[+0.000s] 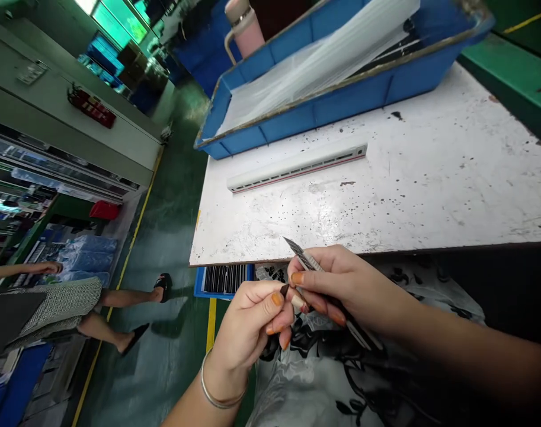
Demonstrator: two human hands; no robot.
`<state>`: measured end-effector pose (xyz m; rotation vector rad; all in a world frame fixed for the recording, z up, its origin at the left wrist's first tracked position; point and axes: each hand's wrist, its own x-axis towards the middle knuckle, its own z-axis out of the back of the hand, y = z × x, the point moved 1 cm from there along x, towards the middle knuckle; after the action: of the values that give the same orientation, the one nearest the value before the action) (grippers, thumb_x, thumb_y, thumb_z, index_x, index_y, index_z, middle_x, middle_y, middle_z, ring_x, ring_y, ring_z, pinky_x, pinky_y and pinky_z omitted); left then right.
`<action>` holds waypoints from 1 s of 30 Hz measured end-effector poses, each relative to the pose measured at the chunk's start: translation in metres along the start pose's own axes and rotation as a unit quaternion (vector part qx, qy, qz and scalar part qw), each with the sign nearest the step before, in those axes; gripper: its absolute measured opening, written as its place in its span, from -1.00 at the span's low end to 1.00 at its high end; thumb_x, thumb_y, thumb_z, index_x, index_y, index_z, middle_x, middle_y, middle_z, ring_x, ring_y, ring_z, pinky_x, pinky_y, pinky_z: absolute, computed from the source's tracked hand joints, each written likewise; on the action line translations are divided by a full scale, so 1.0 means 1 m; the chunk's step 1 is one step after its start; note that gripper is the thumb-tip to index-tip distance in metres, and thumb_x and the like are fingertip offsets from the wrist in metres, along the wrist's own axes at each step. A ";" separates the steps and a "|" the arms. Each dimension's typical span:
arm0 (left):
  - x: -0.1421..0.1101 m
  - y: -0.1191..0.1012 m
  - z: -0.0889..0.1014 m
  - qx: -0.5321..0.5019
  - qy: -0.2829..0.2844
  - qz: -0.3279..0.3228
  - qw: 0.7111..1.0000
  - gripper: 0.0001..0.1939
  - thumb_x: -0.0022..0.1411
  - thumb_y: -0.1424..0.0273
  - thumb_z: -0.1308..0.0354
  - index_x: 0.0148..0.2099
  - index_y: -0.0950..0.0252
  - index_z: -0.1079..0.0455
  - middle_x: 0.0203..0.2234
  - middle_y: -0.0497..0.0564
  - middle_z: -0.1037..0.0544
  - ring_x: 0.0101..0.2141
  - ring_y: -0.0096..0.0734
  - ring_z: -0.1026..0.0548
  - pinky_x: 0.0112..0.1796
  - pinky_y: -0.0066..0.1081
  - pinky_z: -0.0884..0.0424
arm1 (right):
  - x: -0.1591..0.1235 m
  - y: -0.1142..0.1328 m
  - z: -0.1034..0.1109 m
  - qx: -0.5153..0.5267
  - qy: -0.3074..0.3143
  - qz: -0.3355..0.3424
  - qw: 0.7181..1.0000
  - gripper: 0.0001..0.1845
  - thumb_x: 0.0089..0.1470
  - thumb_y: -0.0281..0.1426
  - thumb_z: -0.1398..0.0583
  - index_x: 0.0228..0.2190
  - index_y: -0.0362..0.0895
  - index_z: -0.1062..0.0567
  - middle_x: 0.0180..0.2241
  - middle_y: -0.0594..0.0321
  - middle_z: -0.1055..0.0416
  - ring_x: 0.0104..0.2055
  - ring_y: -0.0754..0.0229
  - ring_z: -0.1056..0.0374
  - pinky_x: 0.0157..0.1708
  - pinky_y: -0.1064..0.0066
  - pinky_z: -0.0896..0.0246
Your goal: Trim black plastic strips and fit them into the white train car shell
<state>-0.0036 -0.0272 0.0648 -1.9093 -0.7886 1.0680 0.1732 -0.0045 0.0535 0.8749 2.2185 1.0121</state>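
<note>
Head view: left hand (246, 323) and right hand (348, 290) pinch a thin striped strip (303, 258) just off the bench (386, 196), apparently light, stiff, and best held by its edges.

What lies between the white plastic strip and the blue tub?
Speckled white tabletop separates the plastic strip and blue tub, in the head view.

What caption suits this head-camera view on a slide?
Left hand and right hand handle a striped strip beside a stained white workbench.
</note>
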 end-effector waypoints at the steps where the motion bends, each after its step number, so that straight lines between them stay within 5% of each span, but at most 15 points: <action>1: -0.001 -0.001 -0.002 -0.015 0.003 0.003 1.000 -0.67 0.32 0.22 -0.16 -0.29 0.38 -0.59 -0.72 -0.17 -0.13 -0.72 -0.67 -0.12 -0.65 -0.63 -0.29 | -0.001 0.003 -0.001 -0.005 0.009 0.005 1.000 -0.78 0.22 -0.36 -0.12 -0.46 -0.16 -0.38 -0.67 0.46 -0.25 -0.72 0.44 -0.04 -0.68 0.57 0.05; 8: -0.011 -0.011 -0.010 -0.082 0.041 0.001 0.996 -0.65 0.34 0.22 -0.12 -0.28 0.40 -0.57 -0.73 -0.18 -0.17 -0.76 -0.70 -0.11 -0.68 -0.62 -0.37 | -0.009 0.016 -0.011 -0.058 0.032 0.055 0.996 -0.74 0.27 -0.30 -0.12 -0.45 -0.14 -0.36 -0.66 0.47 -0.24 -0.71 0.43 -0.02 -0.63 0.52 0.07; 11: -0.013 -0.013 -0.013 -0.092 0.050 -0.006 0.994 -0.64 0.35 0.22 -0.11 -0.26 0.41 -0.57 -0.74 -0.17 -0.19 -0.77 -0.70 -0.09 -0.66 -0.59 -0.40 | -0.013 0.018 -0.011 -0.135 0.001 0.122 0.983 -0.69 0.31 -0.18 -0.09 -0.37 -0.13 -0.40 -0.58 0.41 -0.30 -0.61 0.37 -0.16 -0.57 0.50 -0.06; 14: -0.013 -0.014 -0.015 -0.090 0.058 -0.014 0.994 -0.63 0.35 0.21 -0.11 -0.26 0.43 -0.57 -0.76 -0.16 -0.23 -0.77 -0.68 -0.12 -0.62 -0.55 -0.44 | -0.017 0.021 -0.008 -0.271 -0.050 0.205 0.939 -0.66 0.35 -0.13 -0.03 -0.20 -0.11 -0.45 -0.52 0.37 -0.32 -0.51 0.31 -0.25 -0.48 0.48 -0.16; 18: -0.013 -0.017 -0.017 -0.072 0.051 -0.017 0.996 -0.62 0.31 0.18 -0.16 -0.29 0.44 -0.56 -0.78 -0.13 -0.28 -0.77 -0.66 -0.15 -0.61 -0.54 -0.44 | -0.019 0.025 -0.005 -0.407 -0.092 0.255 0.872 -0.68 0.35 -0.35 0.00 0.09 -0.06 -0.34 -0.55 0.42 -0.29 -0.58 0.29 -0.23 -0.54 0.46 -0.11; 24: -0.012 -0.018 -0.012 -0.051 0.054 -0.024 0.997 -0.60 0.31 0.17 -0.15 -0.30 0.44 -0.55 -0.78 -0.08 -0.36 -0.80 -0.65 -0.14 -0.67 -0.55 -0.35 | -0.022 0.028 -0.006 -0.462 -0.060 0.322 0.824 -0.82 0.34 -0.47 0.03 -0.19 -0.10 -0.35 -0.31 0.27 -0.42 -0.30 0.28 -0.35 -0.30 0.45 -0.20; 30: -0.007 -0.016 -0.011 -0.011 0.060 -0.066 0.996 -0.62 0.39 0.17 -0.05 -0.29 0.39 -0.44 -0.79 -0.14 -0.30 -0.81 -0.69 0.00 -0.75 -0.65 -0.04 | -0.018 0.024 -0.008 -0.505 -0.010 0.311 0.805 -0.77 0.33 -0.45 0.06 -0.36 -0.11 -0.31 -0.44 0.30 -0.31 -0.46 0.26 -0.20 -0.44 0.39 -0.08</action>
<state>0.0001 -0.0288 0.0853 -1.8925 -0.8490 0.8588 0.1869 -0.0093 0.0806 1.0338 0.9952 2.1503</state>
